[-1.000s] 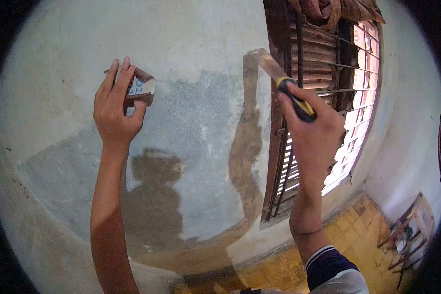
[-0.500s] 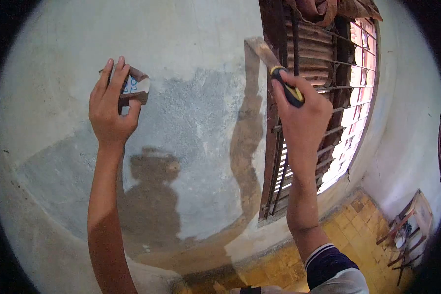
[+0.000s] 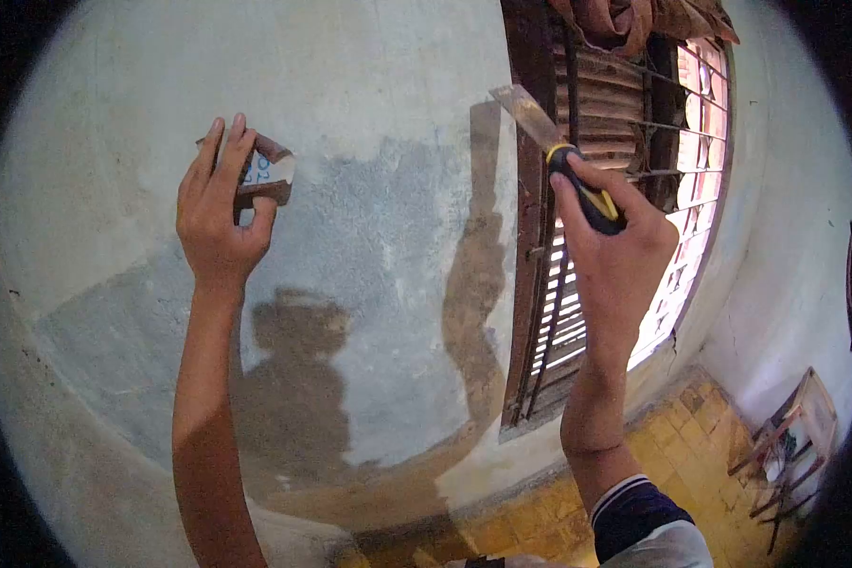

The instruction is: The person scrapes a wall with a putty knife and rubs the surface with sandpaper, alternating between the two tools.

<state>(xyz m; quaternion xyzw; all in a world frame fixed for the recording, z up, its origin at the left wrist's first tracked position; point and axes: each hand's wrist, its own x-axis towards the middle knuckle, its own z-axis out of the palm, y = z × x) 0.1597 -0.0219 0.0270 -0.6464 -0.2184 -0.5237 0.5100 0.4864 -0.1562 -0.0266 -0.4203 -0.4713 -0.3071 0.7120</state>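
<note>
My left hand (image 3: 220, 213) presses a folded piece of sandpaper (image 3: 276, 189) against the wall, fingers over it and thumb at its lower edge. Brown on the outside, the sandpaper has a whitish part with blue print. In my right hand (image 3: 625, 237) is a putty knife (image 3: 587, 194) with a black and yellow handle, gripped between thumb and fingers. Its flat metal blade points up and left, overlapping the wall's edge beside the window. Between the hands is a rough grey patch (image 3: 388, 237) on the pale wall (image 3: 369, 66), with shadows of my head and right arm.
To the right is a barred window (image 3: 634, 123) with a dark wooden frame and slatted shutter. Brown cloth (image 3: 625, 24) hangs at its top. Yellow floor tiles (image 3: 663, 440) lie below, and a wooden frame-like piece of furniture (image 3: 790, 440) stands at the lower right.
My right hand has moved right and slightly down with the putty knife, its blade shifting toward the window frame. My left hand with the sandpaper sits almost where it was.
</note>
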